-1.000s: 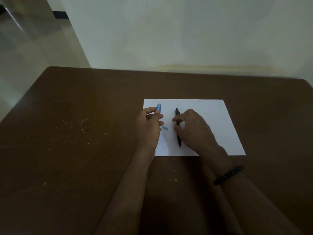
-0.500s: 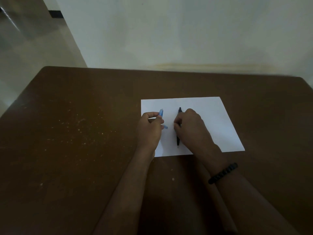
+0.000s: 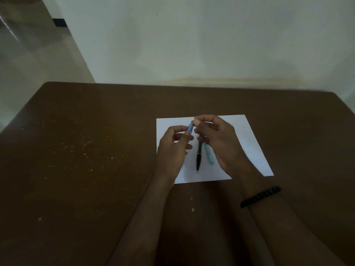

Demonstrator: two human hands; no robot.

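A white sheet of paper (image 3: 247, 143) lies on the brown table (image 3: 96, 169). My left hand (image 3: 172, 150) holds a blue pen (image 3: 190, 129) upright between thumb and fingers above the sheet. My right hand (image 3: 217, 139) has come across, and its thumb and forefinger pinch the top end of that blue pen. A black pen (image 3: 198, 158) lies flat on the paper below my hands, tip toward me. Beside it on the right lies a slim teal pen part (image 3: 209, 155), its far end hidden under my right hand.
A black bead bracelet (image 3: 260, 196) circles my right wrist. The table's far edge meets a pale wall (image 3: 192, 45). At the far left the floor (image 3: 28, 64) shows beyond the table's corner. Pale specks dot the table's left half.
My right hand left the black pen and rose to the top of the blue pen in my left hand. The small blue piece on the paper is gone from view; the teal part now shows.
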